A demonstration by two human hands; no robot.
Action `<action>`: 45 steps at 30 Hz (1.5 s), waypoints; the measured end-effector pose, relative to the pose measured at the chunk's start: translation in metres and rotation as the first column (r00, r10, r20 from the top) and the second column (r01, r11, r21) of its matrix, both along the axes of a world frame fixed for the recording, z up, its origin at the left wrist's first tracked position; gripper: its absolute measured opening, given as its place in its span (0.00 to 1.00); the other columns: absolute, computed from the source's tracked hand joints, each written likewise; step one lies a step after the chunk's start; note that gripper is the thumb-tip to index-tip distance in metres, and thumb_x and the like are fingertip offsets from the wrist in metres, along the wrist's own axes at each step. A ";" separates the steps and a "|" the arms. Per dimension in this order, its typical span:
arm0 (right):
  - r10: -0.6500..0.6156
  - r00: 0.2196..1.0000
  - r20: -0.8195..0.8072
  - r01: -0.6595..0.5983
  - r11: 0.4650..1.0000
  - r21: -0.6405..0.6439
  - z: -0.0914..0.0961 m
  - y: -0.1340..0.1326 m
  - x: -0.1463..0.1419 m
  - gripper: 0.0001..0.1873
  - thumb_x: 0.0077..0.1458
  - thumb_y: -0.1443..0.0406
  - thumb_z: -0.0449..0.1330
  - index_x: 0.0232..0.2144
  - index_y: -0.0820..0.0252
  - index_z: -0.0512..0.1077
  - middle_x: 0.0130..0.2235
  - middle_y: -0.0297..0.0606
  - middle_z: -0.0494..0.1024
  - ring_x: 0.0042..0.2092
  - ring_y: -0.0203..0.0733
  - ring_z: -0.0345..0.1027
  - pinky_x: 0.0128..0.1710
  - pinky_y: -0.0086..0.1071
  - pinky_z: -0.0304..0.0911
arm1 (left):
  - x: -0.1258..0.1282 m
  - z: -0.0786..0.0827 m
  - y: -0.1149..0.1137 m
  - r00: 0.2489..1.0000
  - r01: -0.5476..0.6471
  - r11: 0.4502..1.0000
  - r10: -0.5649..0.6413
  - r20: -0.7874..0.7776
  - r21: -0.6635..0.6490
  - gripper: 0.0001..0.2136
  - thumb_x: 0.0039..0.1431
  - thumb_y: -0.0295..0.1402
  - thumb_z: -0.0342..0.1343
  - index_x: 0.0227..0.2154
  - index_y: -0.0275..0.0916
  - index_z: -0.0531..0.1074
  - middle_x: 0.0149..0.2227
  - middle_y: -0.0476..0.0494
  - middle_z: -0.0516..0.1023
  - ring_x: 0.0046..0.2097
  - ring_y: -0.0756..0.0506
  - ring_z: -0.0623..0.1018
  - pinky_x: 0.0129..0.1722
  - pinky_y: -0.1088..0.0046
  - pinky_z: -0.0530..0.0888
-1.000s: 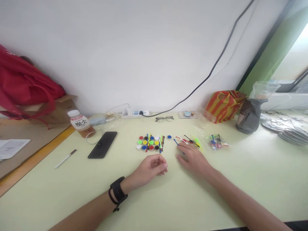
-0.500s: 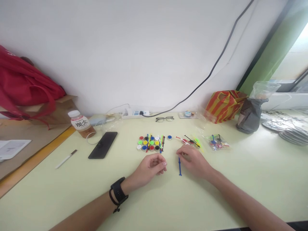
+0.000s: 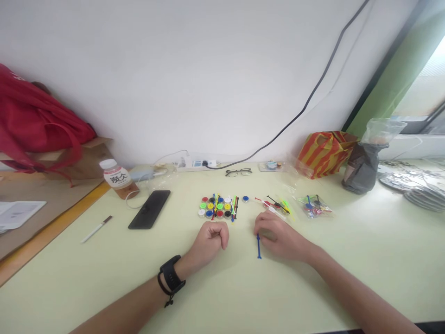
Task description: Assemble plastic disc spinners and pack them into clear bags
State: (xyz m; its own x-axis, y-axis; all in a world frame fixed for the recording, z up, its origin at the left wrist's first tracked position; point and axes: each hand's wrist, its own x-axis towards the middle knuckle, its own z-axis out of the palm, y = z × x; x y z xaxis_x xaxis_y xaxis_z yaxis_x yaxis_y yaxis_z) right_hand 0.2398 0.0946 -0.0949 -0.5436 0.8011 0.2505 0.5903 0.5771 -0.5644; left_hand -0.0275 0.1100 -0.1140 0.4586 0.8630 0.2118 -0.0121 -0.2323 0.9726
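Observation:
My right hand [image 3: 274,235] pinches the upper end of a thin blue plastic arrow [image 3: 258,248], which points down toward the table's front. Curled into a fist, my left hand [image 3: 211,239] rests to the left of it; whatever its fingers may hold is hidden. Beyond the left hand stand rows of small round plastic pieces with coloured centres [image 3: 219,206], with thin coloured arrows [image 3: 235,208] lying among and beside them. One blue-centred round piece [image 3: 245,199] sits apart. Past the right hand is a loose pile of red, black, white and yellow arrows [image 3: 278,205].
A clear bag of coloured parts [image 3: 315,206] lies at the right. On the left are a black phone [image 3: 150,209], a drink bottle [image 3: 119,180] and a white pen-like stick [image 3: 97,229]. Glasses [image 3: 238,172] and a power strip [image 3: 194,166] lie near the wall.
My left hand has curled from loosely bent fingers into a fist and drawn slightly left. My right hand, with the blue arrow, has shifted slightly toward me.

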 end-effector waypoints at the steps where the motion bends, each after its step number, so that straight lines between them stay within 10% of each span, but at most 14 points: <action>1: 0.014 1.000 0.001 -0.014 1.000 -0.009 0.001 -0.001 -0.001 0.16 0.47 0.80 0.58 0.34 0.56 0.73 0.40 0.38 0.76 0.45 0.46 0.69 0.49 0.41 0.66 | 0.000 -0.001 0.000 1.000 0.014 1.000 -0.014 0.003 0.012 0.09 0.38 0.22 0.45 0.13 0.38 0.68 0.20 0.49 0.69 0.25 0.50 0.68 0.28 0.74 0.62; 18: -0.096 0.991 -0.096 0.095 0.995 -0.015 -0.001 0.001 -0.002 0.08 0.66 0.70 0.51 0.40 0.54 0.68 0.37 0.37 0.76 0.38 0.43 0.69 0.38 0.36 0.65 | -0.001 0.007 -0.003 1.000 0.017 1.000 -0.017 0.013 0.001 0.08 0.36 0.22 0.46 0.13 0.38 0.67 0.20 0.48 0.67 0.25 0.49 0.66 0.27 0.72 0.60; 24: -0.175 0.976 -0.129 0.183 0.981 0.058 -0.012 0.010 0.005 0.11 0.59 0.75 0.51 0.34 0.55 0.69 0.36 0.38 0.77 0.37 0.44 0.71 0.40 0.38 0.68 | -0.001 0.019 -0.012 0.969 0.245 0.959 -0.244 0.020 -0.139 0.09 0.45 0.25 0.47 0.16 0.38 0.68 0.20 0.44 0.69 0.28 0.46 0.67 0.31 0.68 0.62; 33: -0.222 0.966 -0.133 0.238 0.965 0.112 -0.027 0.018 0.008 0.22 0.60 0.74 0.50 0.51 0.58 0.75 0.58 0.47 0.76 0.53 0.51 0.75 0.53 0.48 0.72 | 0.004 0.016 -0.011 0.970 0.165 0.983 -0.177 -0.168 -0.081 0.06 0.43 0.25 0.43 0.16 0.40 0.60 0.18 0.52 0.58 0.23 0.51 0.57 0.25 0.72 0.54; 45: -0.228 0.966 -0.118 0.235 0.971 0.051 -0.039 0.019 0.006 0.27 0.62 0.69 0.54 0.63 0.58 0.69 0.67 0.50 0.67 0.60 0.56 0.71 0.55 0.51 0.73 | 0.004 0.006 -0.015 0.972 0.223 0.975 -0.222 -0.070 0.002 0.09 0.39 0.17 0.49 0.15 0.38 0.63 0.22 0.49 0.72 0.28 0.49 0.72 0.29 0.74 0.65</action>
State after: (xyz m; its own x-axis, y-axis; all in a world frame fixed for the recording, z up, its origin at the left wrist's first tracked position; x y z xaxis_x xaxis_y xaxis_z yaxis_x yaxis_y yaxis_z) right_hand 0.2462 0.1140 -0.1334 -0.3110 0.8822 0.3537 0.6485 0.4690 -0.5996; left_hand -0.0238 0.0947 -0.1076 0.6528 0.7356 0.1811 0.0027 -0.2413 0.9705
